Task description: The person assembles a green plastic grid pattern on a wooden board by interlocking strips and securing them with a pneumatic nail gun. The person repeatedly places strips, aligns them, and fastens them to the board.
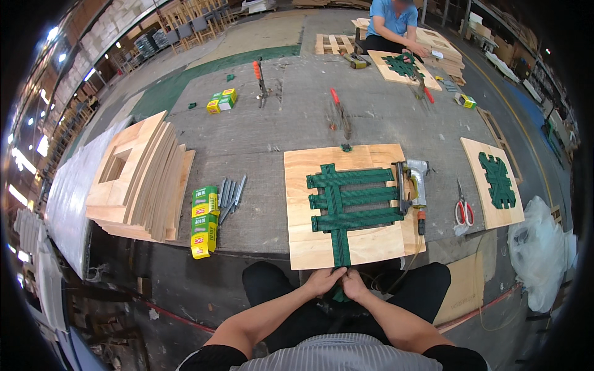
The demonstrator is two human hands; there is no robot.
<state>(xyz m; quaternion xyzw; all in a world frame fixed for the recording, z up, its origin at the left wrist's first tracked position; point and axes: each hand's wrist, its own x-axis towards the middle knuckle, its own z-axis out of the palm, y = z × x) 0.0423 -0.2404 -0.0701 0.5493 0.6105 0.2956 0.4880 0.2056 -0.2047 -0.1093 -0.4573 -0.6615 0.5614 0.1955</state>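
Note:
A square wooden board (303, 247) lies at the near edge of the work table. Three green webbing straps (365, 198) run across its opening, and one upright green strap (340, 250) crosses them and hangs over the near edge. My left hand (323, 282) and my right hand (354, 286) are closed side by side on that hanging strap, just below the board. Its loose end shows beneath my fingers. A staple gun (416, 184) with an air hose rests along the board's right edge, apart from my hands.
To the left stand a stack of boards (133, 185), staple boxes (204, 222) and loose staple strips (232, 195). Red-handled scissors (463, 212) and a finished-looking webbed board (495, 182) lie right. Clamps (260, 83) stand farther off. Across the table another person (393, 28) handles a webbed board.

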